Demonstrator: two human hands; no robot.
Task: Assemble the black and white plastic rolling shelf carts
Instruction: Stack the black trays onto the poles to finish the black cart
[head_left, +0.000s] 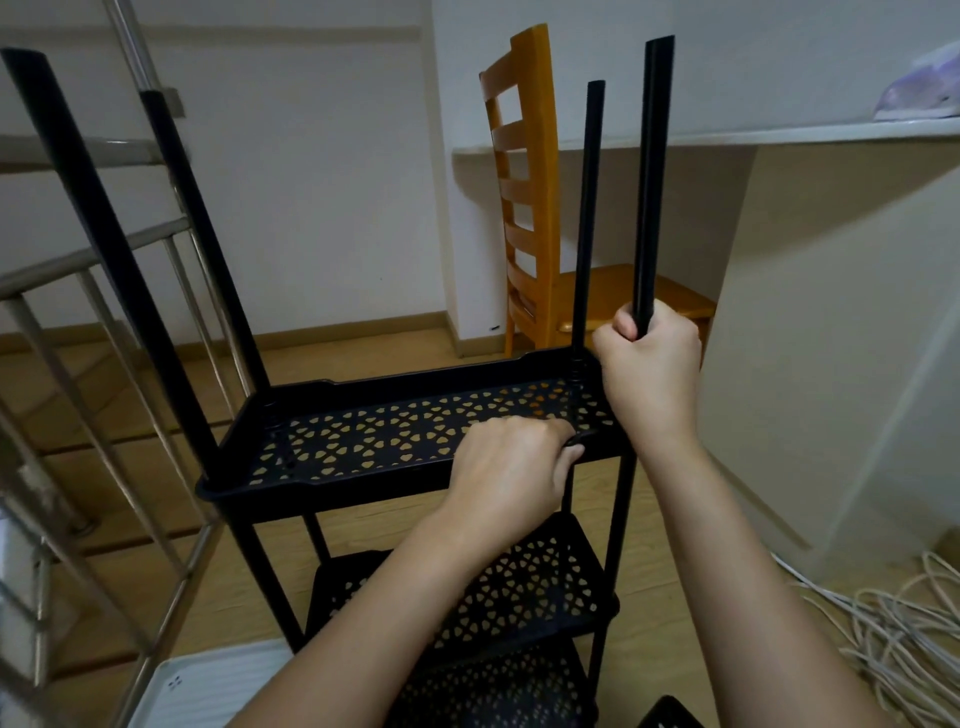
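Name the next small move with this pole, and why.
Probably press the black pole down into the near right corner of the top shelf: the right hand grips its lower end there, the left hand holds the rim, the other corners have poles.

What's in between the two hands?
In the head view, the holey right corner of the top black shelf lies between the left hand and the right hand, which grips a black pole.
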